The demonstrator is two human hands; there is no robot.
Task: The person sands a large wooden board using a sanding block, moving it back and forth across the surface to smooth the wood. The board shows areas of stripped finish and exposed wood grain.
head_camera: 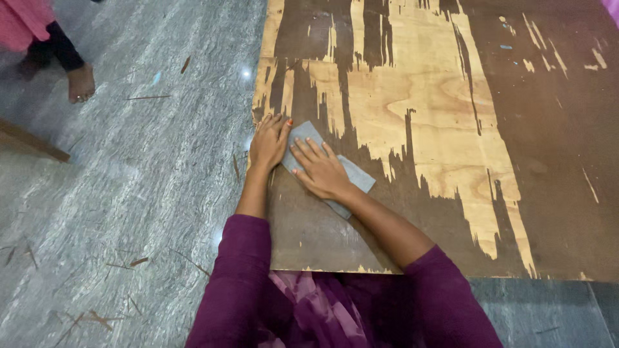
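A large plywood board (451,129) lies flat on the floor, its dark brown coating worn away in pale streaks. A grey sheet of sandpaper (353,173) rests near the board's left edge. My right hand (319,169) lies flat on top of the sheet, fingers spread, pressing it to the wood. My left hand (267,142) rests flat beside it at the board's left edge, its fingertips touching the sheet's upper corner. Both arms wear purple sleeves.
Grey stone floor (129,193) surrounds the board, strewn with thin wood slivers (138,261). Another person's bare foot (80,84) and pink clothing show at the top left. A wooden strip (32,142) lies at the left edge.
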